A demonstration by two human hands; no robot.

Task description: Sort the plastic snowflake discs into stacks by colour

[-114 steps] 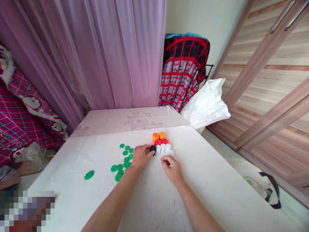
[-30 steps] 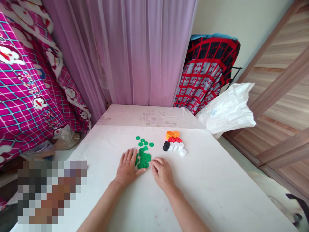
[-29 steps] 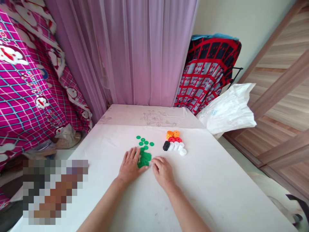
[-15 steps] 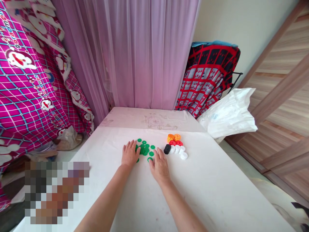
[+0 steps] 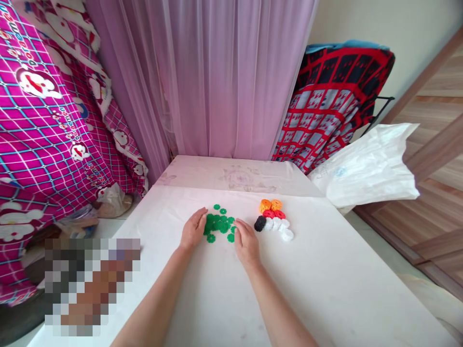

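Note:
Several flat green discs with scalloped edges [image 5: 219,222] lie in a loose, overlapping heap on the white table [image 5: 213,289]. At the heap's left edge rests my left hand [image 5: 193,229], its fingers stretched out and turned inward. My right hand [image 5: 248,242] is at the right edge, fingers extended, by the outermost discs. Both hands are open and cup the heap from its two sides; neither grips a disc. Two single green discs sit a little apart, beyond the heap.
Right of my right hand are grouped stacks of similar discs: orange [image 5: 270,206], red [image 5: 273,214], black [image 5: 260,223] and white [image 5: 278,224]. A white bag [image 5: 372,168] stands by the table's right edge. Purple curtains [image 5: 231,82] hang behind the table.
My hands have turned more upright along the sides of the green discs. The discs lie closer together in a denser heap. The view has shifted slightly.

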